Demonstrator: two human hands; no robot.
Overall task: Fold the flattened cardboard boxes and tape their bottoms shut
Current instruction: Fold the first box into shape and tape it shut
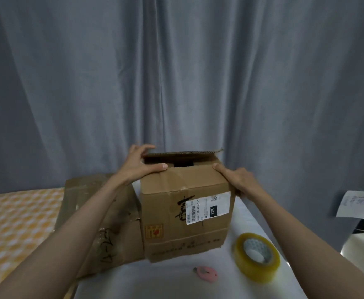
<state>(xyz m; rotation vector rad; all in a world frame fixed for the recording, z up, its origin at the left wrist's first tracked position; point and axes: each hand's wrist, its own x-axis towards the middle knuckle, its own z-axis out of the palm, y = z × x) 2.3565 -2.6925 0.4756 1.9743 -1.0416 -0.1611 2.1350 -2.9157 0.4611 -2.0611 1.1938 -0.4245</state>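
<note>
- The cardboard box stands upright on the white table, near its far edge, with the top flaps only partly closed.
- The left hand holds the top left corner, thumb on the near flap, fingers curled over the far one.
- The right hand presses with straight fingers on the top right edge.
- A tape roll and a pink cutter lie in front.
- Flattened cardboard lies just beside the box, on its left.
</note>
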